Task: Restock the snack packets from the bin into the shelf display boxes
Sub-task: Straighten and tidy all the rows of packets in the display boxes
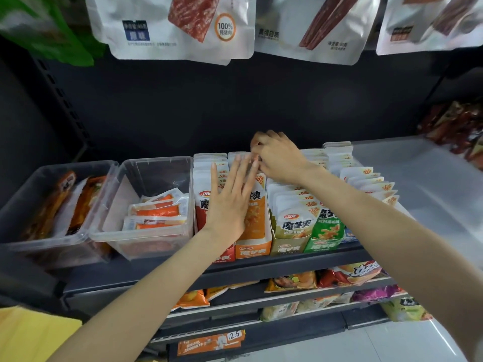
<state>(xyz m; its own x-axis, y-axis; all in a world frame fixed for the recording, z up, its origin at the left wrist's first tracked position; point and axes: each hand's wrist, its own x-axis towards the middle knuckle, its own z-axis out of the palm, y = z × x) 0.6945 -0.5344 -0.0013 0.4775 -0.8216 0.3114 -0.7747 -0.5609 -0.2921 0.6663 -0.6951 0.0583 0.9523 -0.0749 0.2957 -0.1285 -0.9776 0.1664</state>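
Observation:
Several cardboard display boxes of snack packets stand side by side on the shelf: a red one, an orange one, a beige one and a green one. My left hand lies flat with straight fingers against the fronts of the packets in the orange box. My right hand reaches to the back of the orange row, fingers curled down onto the packet tops; whether it pinches one is hidden.
Two clear plastic bins sit to the left: one with orange sausage packs, one with dark snack packs. A large translucent bin stands at right. Big white pouches hang overhead. Lower shelves hold chip bags.

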